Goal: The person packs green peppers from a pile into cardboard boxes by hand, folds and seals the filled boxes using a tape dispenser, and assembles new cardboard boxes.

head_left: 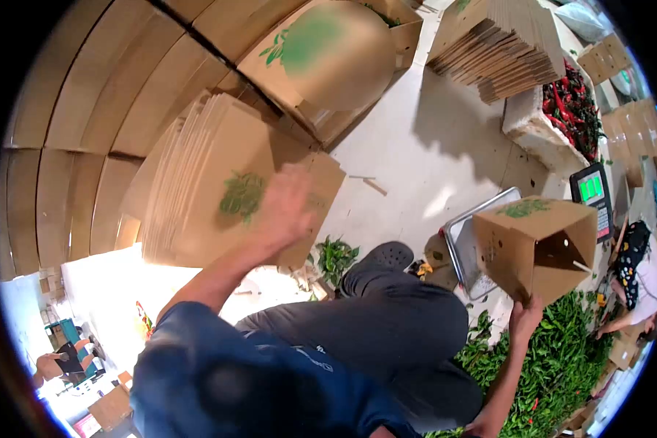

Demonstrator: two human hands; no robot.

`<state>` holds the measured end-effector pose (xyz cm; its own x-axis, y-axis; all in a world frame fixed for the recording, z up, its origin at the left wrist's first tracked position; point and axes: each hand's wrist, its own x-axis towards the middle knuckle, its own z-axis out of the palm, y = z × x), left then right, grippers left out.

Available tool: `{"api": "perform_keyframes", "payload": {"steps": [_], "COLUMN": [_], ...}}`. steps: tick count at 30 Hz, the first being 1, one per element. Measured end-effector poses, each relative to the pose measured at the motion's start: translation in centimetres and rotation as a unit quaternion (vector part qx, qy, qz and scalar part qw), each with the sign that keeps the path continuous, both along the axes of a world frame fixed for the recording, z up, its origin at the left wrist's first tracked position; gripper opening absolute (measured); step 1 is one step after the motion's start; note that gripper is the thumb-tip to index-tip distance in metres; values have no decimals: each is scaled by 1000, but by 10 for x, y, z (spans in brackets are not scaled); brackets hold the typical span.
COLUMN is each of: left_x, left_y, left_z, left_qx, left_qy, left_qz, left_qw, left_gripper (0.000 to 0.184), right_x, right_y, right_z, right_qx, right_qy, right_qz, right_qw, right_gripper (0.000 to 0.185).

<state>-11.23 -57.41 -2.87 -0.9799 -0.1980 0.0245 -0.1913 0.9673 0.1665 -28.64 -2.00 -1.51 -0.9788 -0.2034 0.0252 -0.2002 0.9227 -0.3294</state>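
My left hand (288, 204), slightly blurred with its fingers stretched out, is over the front face of a stack of flattened cardboard boxes (204, 190) with green leaf prints. Whether it presses on the cardboard, I cannot tell. On the right, my right hand (527, 317) grips the lower edge of an opened cardboard box (511, 237). This box is tilted, its open end facing right, and it has a green print on top. It is over the metal platform of a scale (463, 255), whose display (590, 188) shows lit green digits.
Green chili peppers (555, 372) are heaped at lower right. A white foam box (522, 120) holds red peppers (566, 102). More flattened cardboard (496, 51) stands at the top, and large cartons (73, 95) line the left. A co-worker (639, 277) bends at the right edge.
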Motion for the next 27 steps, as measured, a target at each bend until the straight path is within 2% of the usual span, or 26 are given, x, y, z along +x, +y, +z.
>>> {"api": "perform_keyframes", "payload": {"steps": [2, 4, 5, 6, 7, 8, 11, 14, 17, 23, 27], "left_x": [31, 51, 61, 64, 58, 54, 40, 21, 26, 84, 107], "left_y": [-22, -34, -41, -45, -39, -31, -20, -23, -37, -89, -96], "left_z": [36, 48, 49, 45, 49, 52, 43, 48, 52, 53, 44], "left_qx": [46, 57, 48, 39, 95, 144, 97, 81, 30, -162, -170], "left_qy": [-62, -19, -5, 17, -2, -26, 16, 32, 52, -1, -86], "left_qz": [130, 188, 161, 138, 148, 165, 79, 50, 81, 185, 173], "left_qw": [989, 980, 986, 990, 984, 975, 992, 995, 995, 969, 966], "left_gripper": [67, 65, 63, 60, 59, 58, 55, 58, 64, 76, 79], "right_x": [-8, 3, 15, 18, 20, 22, 28, 38, 43, 29, -3], "right_y": [-3, -6, -10, -12, -19, -31, -47, -53, -56, -99, -175], "right_z": [-10, -2, 5, 0, -1, 11, 20, 29, 37, 41, 51], "right_qx": [-1, -16, -8, 13, 46, 87, 68, 105, 98, 74, 39], "right_qy": [-4, -44, -6, -23, 15, -7, 59, 66, 82, 105, 61], "right_qz": [2, -20, 3, -4, 18, 30, 98, 111, 137, 209, 193], "right_qw": [1000, 999, 1000, 1000, 999, 996, 991, 986, 982, 969, 979], "right_gripper": [25, 26, 28, 32, 34, 31, 20, 11, 7, 4, 10]}}
